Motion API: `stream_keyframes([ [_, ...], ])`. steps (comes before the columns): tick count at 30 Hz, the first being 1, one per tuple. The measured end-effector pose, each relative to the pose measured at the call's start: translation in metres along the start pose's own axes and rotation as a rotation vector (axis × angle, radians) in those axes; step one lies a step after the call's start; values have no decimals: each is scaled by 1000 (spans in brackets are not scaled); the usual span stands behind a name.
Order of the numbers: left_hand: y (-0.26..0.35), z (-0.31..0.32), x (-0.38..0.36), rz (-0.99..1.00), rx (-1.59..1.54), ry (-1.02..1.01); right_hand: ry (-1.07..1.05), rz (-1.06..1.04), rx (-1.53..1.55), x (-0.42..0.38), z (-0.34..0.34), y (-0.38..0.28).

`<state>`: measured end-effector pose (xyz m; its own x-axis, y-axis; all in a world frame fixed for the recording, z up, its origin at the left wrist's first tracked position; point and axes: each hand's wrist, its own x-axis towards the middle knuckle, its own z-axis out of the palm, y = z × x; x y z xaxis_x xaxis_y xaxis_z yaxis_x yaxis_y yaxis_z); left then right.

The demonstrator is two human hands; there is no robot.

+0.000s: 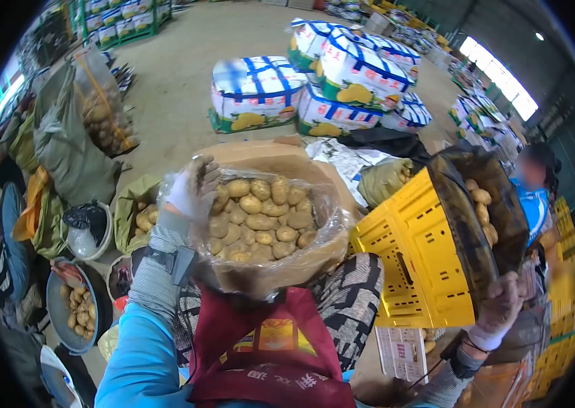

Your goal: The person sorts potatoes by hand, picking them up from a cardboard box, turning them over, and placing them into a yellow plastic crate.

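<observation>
A cardboard box lined with clear plastic stands in front of me, filled with potatoes. My left hand, in a soiled white glove, is at the box's left rim beside the liner; its fingers are apart and hold nothing visible. To the right, a yellow plastic crate tilts on its side, with a dark liner and several potatoes inside. My gloved right hand grips the crate's near right edge, its fingertips partly hidden.
Sacks of potatoes and a blue-grey basin with potatoes are at left. White printed bags stand on the floor ahead. A white crate lies below the yellow one. Another person is at right near stacked yellow crates.
</observation>
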<state>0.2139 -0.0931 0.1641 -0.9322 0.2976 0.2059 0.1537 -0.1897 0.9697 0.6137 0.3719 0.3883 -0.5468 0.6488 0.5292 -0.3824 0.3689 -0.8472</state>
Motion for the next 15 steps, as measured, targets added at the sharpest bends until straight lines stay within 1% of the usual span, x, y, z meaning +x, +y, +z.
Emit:
stream_keyframes([
  [1, -3, -11, 10, -114, -273, 66, -75, 101, 227, 1, 46, 25],
  [2, -8, -17, 14, -222, -552, 127, -111, 216, 72, -2, 96, 45],
  [3, -3, -16, 10, -207, -571, 136, -296, 375, 70, -8, 146, 59],
  [4, 13, -12, 6, -192, -587, 143, -564, 455, -45, -14, 190, 79],
  [5, 23, -11, 6, -175, -601, 149, -764, 691, -28, -19, 229, 102],
  [6, 23, -14, 10, -173, -608, 157, -857, 825, -123, -32, 268, 133],
  [7, 25, -16, 12, -166, -648, 176, -1050, 931, -69, -46, 301, 164],
  [9, 28, -15, 9, -175, -730, 212, -1216, 1068, -112, -88, 362, 232],
  [10, 25, -19, 10, -153, -803, 168, -1371, 775, -270, -111, 386, 269],
  [11, 24, -19, 12, -161, -812, 183, -1500, 463, -414, -132, 408, 301],
  [14, 33, -20, 16, -212, -870, 195, -1640, 471, -602, -171, 463, 351],
  [15, 30, -22, 17, -224, -895, 201, -1622, 403, -709, -183, 479, 364],
])
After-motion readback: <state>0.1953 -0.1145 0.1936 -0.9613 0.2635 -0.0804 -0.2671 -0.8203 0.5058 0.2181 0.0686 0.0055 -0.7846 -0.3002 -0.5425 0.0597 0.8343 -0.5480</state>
